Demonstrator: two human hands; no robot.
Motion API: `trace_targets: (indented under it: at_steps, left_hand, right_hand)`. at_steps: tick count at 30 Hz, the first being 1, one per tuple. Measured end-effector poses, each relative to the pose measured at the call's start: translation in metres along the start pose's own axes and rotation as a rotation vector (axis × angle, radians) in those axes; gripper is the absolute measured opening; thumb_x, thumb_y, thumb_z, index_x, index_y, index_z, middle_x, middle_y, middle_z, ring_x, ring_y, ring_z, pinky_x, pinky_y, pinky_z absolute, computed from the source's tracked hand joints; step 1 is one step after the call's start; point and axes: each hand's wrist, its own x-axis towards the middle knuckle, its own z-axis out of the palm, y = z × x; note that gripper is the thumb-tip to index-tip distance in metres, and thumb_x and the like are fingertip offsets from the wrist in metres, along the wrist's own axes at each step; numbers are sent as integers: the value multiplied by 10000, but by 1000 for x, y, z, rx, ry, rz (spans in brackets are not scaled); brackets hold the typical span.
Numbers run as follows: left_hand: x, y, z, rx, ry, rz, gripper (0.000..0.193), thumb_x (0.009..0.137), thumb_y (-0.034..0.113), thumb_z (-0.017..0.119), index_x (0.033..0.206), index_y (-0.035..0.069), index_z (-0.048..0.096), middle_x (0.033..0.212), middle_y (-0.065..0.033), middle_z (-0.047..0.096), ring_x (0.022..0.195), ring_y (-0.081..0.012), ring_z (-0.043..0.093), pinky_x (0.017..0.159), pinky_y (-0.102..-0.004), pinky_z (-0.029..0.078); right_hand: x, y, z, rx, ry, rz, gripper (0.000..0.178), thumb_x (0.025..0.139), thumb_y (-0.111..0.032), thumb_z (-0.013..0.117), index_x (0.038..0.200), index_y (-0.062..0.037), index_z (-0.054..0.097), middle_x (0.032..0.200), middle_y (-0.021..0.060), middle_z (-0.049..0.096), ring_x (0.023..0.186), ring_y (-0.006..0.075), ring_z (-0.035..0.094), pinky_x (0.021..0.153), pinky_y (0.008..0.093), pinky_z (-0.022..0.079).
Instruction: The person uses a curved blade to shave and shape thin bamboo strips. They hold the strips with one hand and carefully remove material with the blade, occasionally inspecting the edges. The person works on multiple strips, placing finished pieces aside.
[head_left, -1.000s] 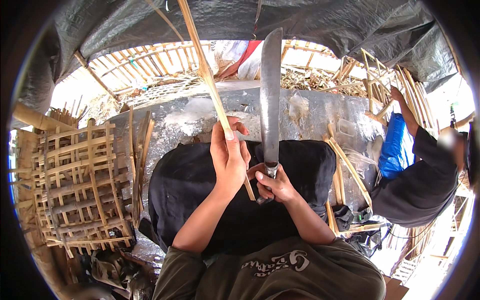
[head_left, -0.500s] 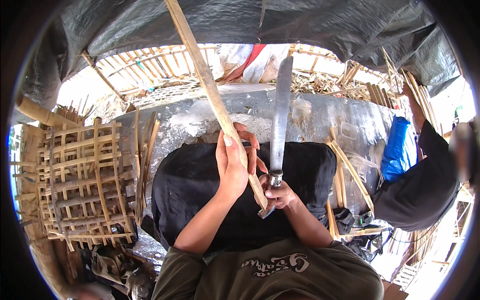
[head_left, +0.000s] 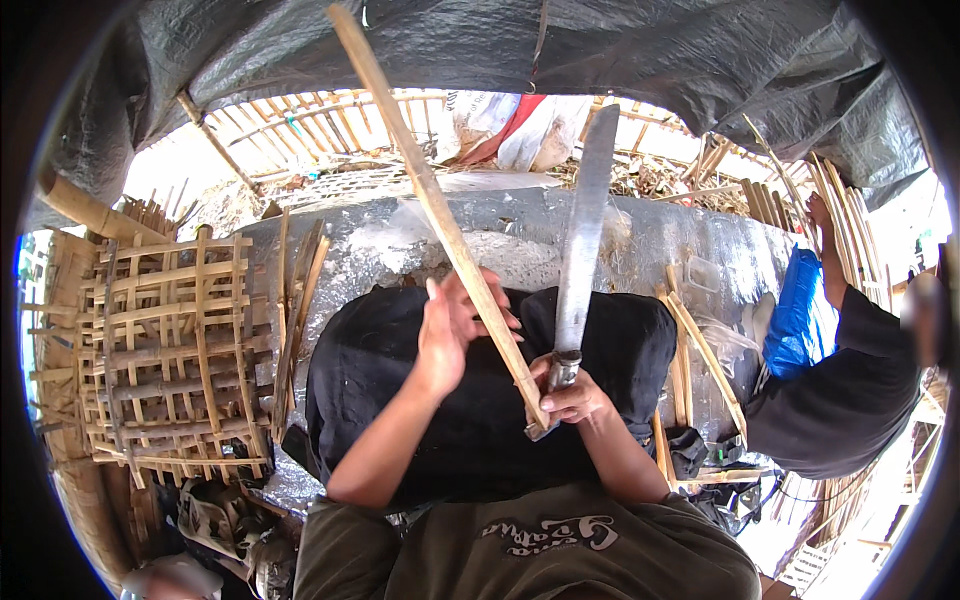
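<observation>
My right hand (head_left: 572,397) grips the handle of a machete (head_left: 587,215), its long steel blade pointing up and away. The same hand pinches the lower end of a long split bamboo strip (head_left: 440,215), which slants up to the far left. My left hand (head_left: 450,330) is open beside the strip, its thumb apart on the left and its fingers partly behind the bamboo. Whether those fingers touch it I cannot tell. Below both hands, black cloth (head_left: 370,350) covers my lap.
A woven bamboo lattice (head_left: 170,350) stands at the left, with loose strips (head_left: 300,300) beside it. More bamboo strips (head_left: 705,355) lie right of my lap. A person in dark clothes (head_left: 840,400) sits at the far right by a blue plastic bundle (head_left: 800,315). Dark tarpaulin (head_left: 430,50) hangs overhead.
My left hand has loosened from the bamboo strip and shifted left and down. The strip's lower end and the machete have moved slightly right, and the blade leans further right.
</observation>
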Motion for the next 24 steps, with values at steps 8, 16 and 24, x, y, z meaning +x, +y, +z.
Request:
trace_targets:
  at_steps: [8,16,24]
  left_hand:
    - [41,159,-103,2071,799,686,1039,782,222,838,1520,-44,157,1424,-307,361,1289,-457,379,1087,-567,320]
    - [40,243,-87,2652,26,788,980,691,185,844,1523,111,333,1575,-134,315,1486,-347,237,1223,-604,141]
    - [37,223,-72,2408,-639,115,299,742,102,708,1037,70,669,1228,-121,625,1291,-298,520,1181,-486,331]
  right_hand:
    - [-38,-37,-23,-10,96,133,479,702,17,810,1133,44,602,818,191,701,507,119,593,357,192,359]
    - [-57,-58,-35,-230,136,253,420,658,19,836,1046,51,678,736,95,671,474,109,580,388,200,404]
    - [-78,-110,-38,-424,90,288,437,662,-41,869,1056,37,697,747,80,673,565,117,614,464,226,445]
